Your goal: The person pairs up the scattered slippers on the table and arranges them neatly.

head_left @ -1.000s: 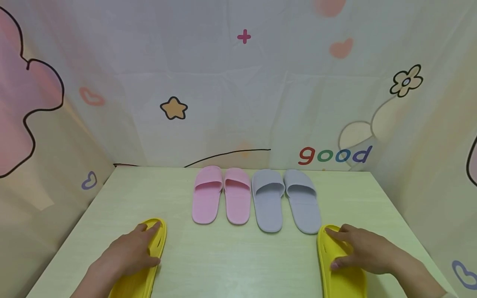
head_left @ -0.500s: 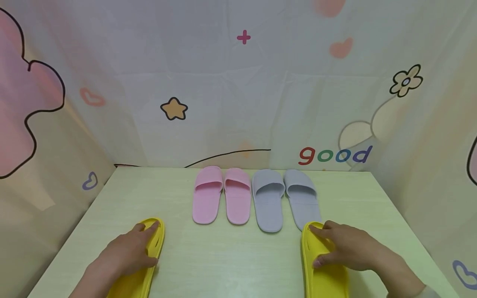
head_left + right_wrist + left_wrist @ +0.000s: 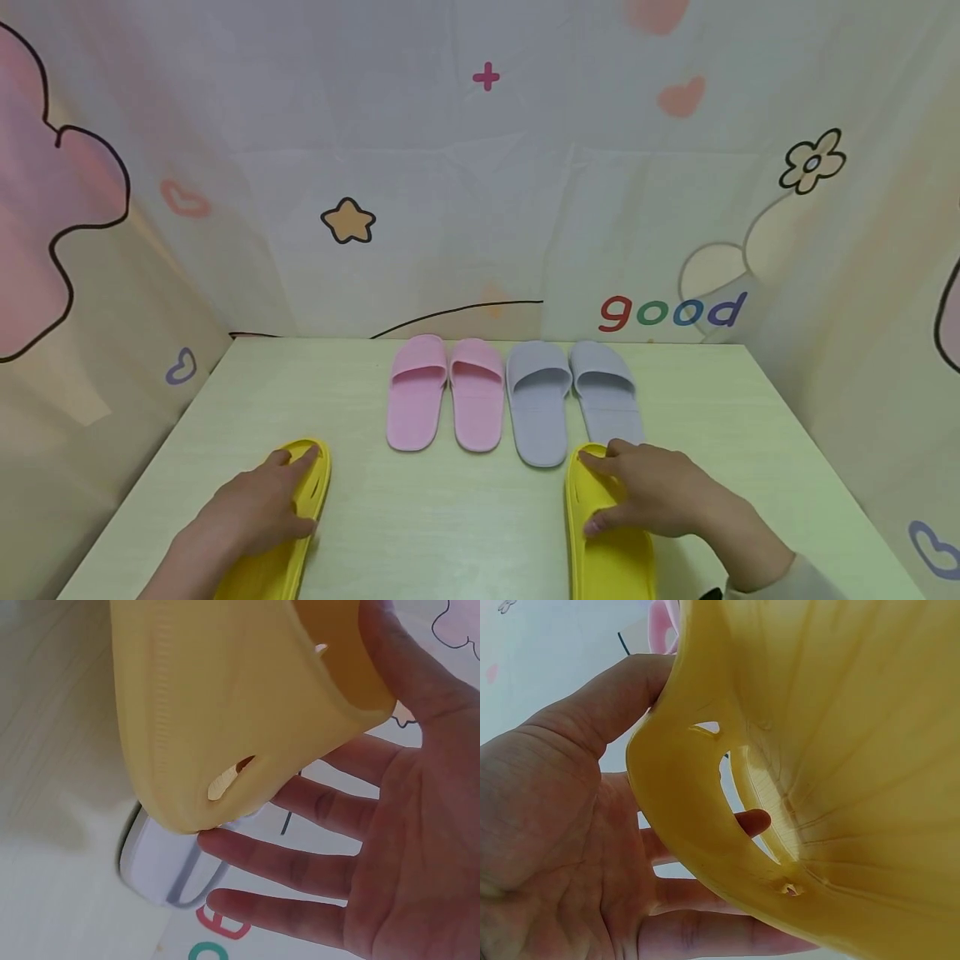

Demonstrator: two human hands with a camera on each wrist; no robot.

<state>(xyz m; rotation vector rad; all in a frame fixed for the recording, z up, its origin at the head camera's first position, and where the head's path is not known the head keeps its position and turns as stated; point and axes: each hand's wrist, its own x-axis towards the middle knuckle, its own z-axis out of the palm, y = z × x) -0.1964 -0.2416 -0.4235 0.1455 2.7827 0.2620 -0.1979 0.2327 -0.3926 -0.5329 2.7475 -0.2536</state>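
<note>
At the left of the head view my left hand (image 3: 258, 508) grips a yellow slipper (image 3: 258, 575) by its strap, thumb at the strap's edge. In the left wrist view a fingertip (image 3: 754, 822) pokes through a slot in the yellow strap. On the right, my right hand (image 3: 663, 492) holds the other yellow slipper (image 3: 611, 571), thumb in the strap opening and fingers along the strap's outside. This slipper's toe hides the heel of the right grey slipper (image 3: 611, 417). Both yellow heels run out of the head view's bottom edge.
Beside the right grey slipper lies its grey mate (image 3: 542, 429). Left of these are two pink slippers (image 3: 414, 417), all in a row at the back of the pale table (image 3: 450, 517). A printed curtain (image 3: 450, 208) hangs behind and on both sides.
My right hand has moved left with its yellow slipper, which now covers the heel of the right grey slipper. The left hand and its slipper have hardly moved.
</note>
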